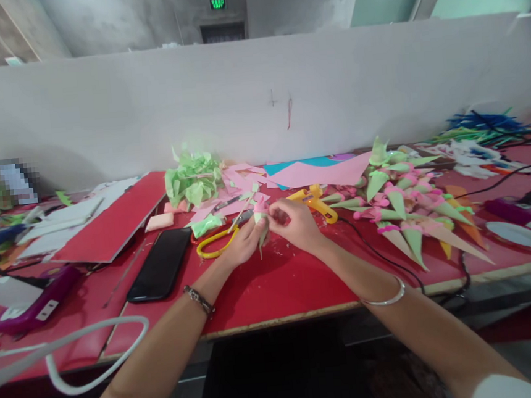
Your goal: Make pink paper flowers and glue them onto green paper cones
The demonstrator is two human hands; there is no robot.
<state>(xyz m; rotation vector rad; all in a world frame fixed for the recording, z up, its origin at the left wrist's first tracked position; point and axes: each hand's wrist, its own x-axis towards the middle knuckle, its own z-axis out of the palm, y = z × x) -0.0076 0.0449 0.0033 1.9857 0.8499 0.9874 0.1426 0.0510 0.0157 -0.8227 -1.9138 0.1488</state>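
Between the fingers of my left hand (245, 241) is a small paper cone (261, 208), pink at the top, pale green below, its tip pointing down. My right hand (298, 224) is closed in a pinch against the cone's upper right side; its fingertips are partly hidden. Behind my right wrist lies a yellow glue gun (314, 201). Yellow-handled scissors (214, 245) rest by my left hand, partly covered by it. Many finished-looking pink and green cones (403, 202) are heaped to the right.
A black phone (159, 264) lies left of my left hand. Green crinkled paper (193, 177), pink sheets (319, 172) and a red board (114, 221) sit farther back. Purple power strips (46, 298) and a white cable (95, 325) are near the edges. A pale partition (238, 102) stands behind.
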